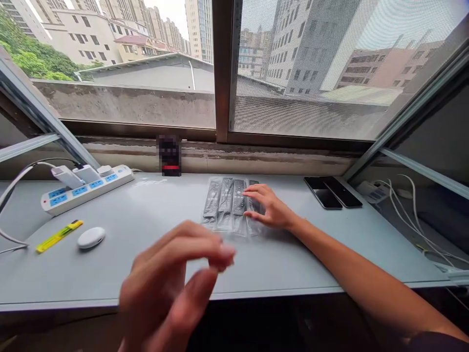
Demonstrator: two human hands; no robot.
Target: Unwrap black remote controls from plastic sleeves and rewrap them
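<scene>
Several dark remote controls in clear plastic sleeves (225, 198) lie side by side in a row near the middle of the desk. Over the right end of that row reaches my right hand (268, 208); its fingers are stretched out, with the thumb apart, and partly cover the rightmost remote control (252, 226). Whether the fingertips press on the sleeve is hard to make out. Closer to the camera, my left hand (172, 278) is raised above the desk's front edge, blurred. Its fingers are loosely bent, with a gap to the thumb, and nothing shows between them.
A white power strip (88, 188) with plugs and cables sits at the left. Near it lie a yellow cutter-like item (59, 236) and a white oval device (91, 237). Two dark phones (331, 192) rest at the right. A pixelated dark object (169, 155) stands by the window.
</scene>
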